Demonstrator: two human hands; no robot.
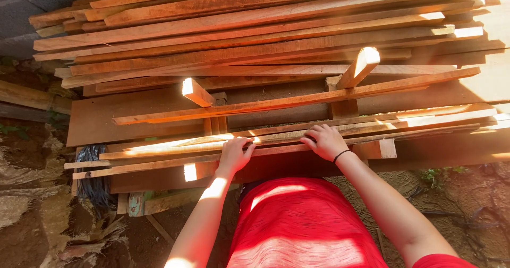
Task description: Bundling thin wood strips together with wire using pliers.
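Bare dirt ground (32, 231) with scattered dry debris, a grey wall (24, 18) in the upper left corner, and warm low sunlight streaking across everything from the right.

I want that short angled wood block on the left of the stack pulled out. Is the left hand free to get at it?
Probably yes. The left hand rests on the thin front slats, and the short block sticks up just beyond, with only low slats between and nothing lying over it.

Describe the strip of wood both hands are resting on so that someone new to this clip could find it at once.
Start at the big stack of reddish planks filling the upper view, then drop to its near edge by the red shirt. The thin slat there lies under the left hand and right hand; it is the only one being touched.
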